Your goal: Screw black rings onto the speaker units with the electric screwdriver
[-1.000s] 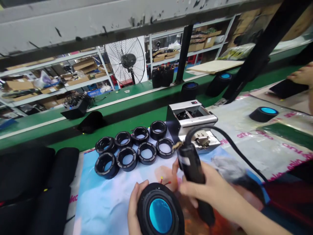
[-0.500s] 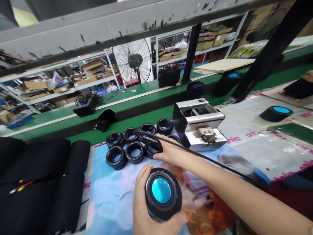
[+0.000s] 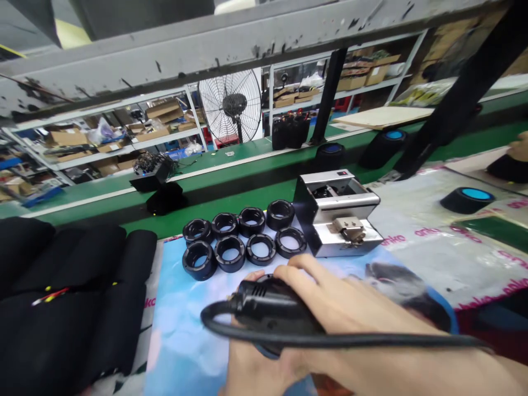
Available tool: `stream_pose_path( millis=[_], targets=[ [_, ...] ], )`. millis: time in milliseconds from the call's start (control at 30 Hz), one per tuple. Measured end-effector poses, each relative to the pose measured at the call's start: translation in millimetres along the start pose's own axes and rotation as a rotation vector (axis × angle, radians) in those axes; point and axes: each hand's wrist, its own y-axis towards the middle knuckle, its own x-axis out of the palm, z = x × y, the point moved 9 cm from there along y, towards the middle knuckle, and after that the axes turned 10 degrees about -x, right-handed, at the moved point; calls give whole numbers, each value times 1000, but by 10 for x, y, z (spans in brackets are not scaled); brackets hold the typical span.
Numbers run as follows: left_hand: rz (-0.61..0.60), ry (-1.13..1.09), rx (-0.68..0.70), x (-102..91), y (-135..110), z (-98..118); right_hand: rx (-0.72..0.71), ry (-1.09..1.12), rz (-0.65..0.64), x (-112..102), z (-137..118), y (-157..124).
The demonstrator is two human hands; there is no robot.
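My right hand [image 3: 350, 313] is wrapped round a black corded power tool [image 3: 272, 308], lying across the near middle with its cable [image 3: 330, 341] trailing right over my forearm. Beneath it my left hand [image 3: 251, 368] holds the round black speaker, almost all hidden by the tool and right hand; only a sliver of its rim [image 3: 264, 350] shows. Just beyond my hands several black plastic rings [image 3: 231, 253] stand in two rows on the printed blue sheet [image 3: 181, 330].
A small metal box machine [image 3: 338, 214] stands right of the rings. Black fabric sleeves [image 3: 70, 297] pile up at the left. A green conveyor belt [image 3: 231, 176] runs behind, carrying dark speakers. Another blue-faced speaker [image 3: 466, 199] sits at right, a person's hand [image 3: 520, 144] beyond it.
My right hand has drawn back from the rings and now lies over the speaker with the tool, hiding the speaker's blue face. The view has shifted slightly.
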Motion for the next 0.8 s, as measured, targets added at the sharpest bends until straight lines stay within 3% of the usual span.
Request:
stream_pose_path(
  millis=[100,200,300,467,633,800],
  targets=[
    [-42,-77,26,-83,65,74,72,324,-13,-142,153,73],
    [-189,-141,76,-65,144,174,-47,582,-76,-188,157,190],
    [-215,-148,109,-85,202,229,-108,555,-130,-79,195,246],
    [-175,-82,92,-126,234,200,112,477,-160,148,365,181],
    [-164,-63,20,-127,226,154,-27,592,-121,64,105,198],
    [-196,-96,61,-92,218,213,142,507,-153,105,237,131]
  ],
)
